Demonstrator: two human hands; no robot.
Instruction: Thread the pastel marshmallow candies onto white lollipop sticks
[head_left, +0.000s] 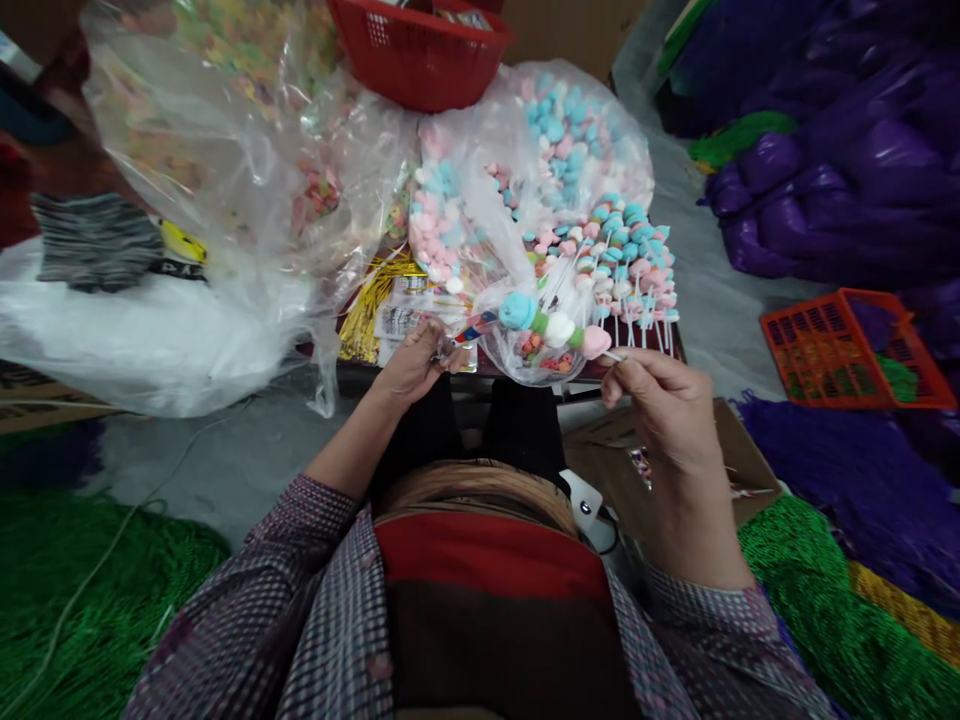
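Note:
Between the thumb and fingers of my right hand (664,405) is the white stick of a marshmallow skewer (559,329). The skewer points left, with blue, green, white and pink pieces in a row. My left hand (416,358) is closed in a pinch on a small red-and-blue printed wrapper (475,328), whose far end lies close to the skewer's blue tip. Whether the two touch I cannot tell. Behind the skewer, a see-through bag (517,370) holds small red and orange sweets. Finished-looking marshmallow skewers (634,265) lie piled at the table's right side.
Large see-through bags of marshmallows (559,120) and coloured gummy sweets (247,120) stand at the back, beside a red basket (427,50). Gold twist ties (367,310) lie left of centre. An orange crate (855,350) and an open cardboard box (615,450) are at right.

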